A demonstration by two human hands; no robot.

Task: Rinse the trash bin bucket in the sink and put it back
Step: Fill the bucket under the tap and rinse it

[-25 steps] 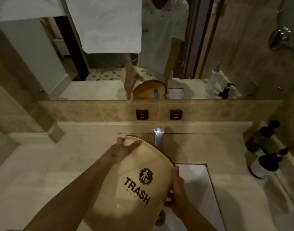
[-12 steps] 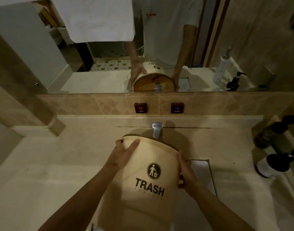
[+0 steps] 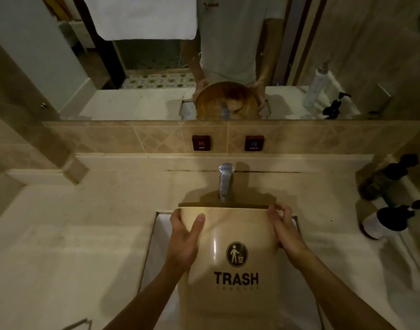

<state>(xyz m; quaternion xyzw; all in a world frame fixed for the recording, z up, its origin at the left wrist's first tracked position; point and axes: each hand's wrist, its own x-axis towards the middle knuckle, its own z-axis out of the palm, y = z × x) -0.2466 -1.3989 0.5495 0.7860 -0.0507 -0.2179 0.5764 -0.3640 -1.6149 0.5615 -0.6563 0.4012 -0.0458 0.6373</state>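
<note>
While tipped toward faucet point(image 3: 225, 182), bucket point(image 3: 230, 253) between both hands: left point(image 3: 184, 236), right point(image 3: 286, 231).

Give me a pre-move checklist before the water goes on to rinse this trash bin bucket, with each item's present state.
1. Bucket held firmly: ok. The left hand and right hand grip opposite sides of the trash bin bucket near its rim.
2. Bucket over the sink: ok. It sits above the sink basin.
3. Mouth facing the faucet: ok. The bucket is tipped away from the person, its rim just below the faucet; the mirror shows the open mouth.
4. Water running: cannot tell; no stream is visible.
5. HOT button and COLD button unobstructed: ok.
6. A hand free to press one: not ok; both are on the bucket.
</note>
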